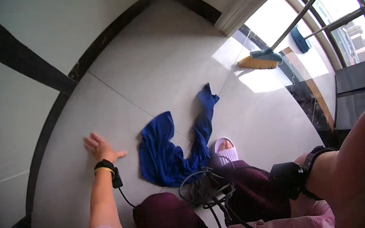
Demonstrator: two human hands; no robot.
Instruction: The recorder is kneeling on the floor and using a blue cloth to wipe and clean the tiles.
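My left hand (104, 149) is over the pale tiled floor, fingers spread and empty, with a black wristband and a yellow band at its wrist. To its right, apart from it, a crumpled dark blue cloth (160, 153) lies in a U shape, its twisted end pointing away from me. My right hand (360, 150) appears raised close to the camera at the right rim, large and dark. Its fingers cannot be made out. A black device (289, 177) is strapped to that arm.
Coiled black cables (208, 188) hang between my knees, near my foot in a lilac slipper (225, 150). A broom (261, 59) with yellow bristles stands at right, with a blue-headed tool (300, 39) behind it. White walls with dark skirting (119, 29) meet in a corner ahead.
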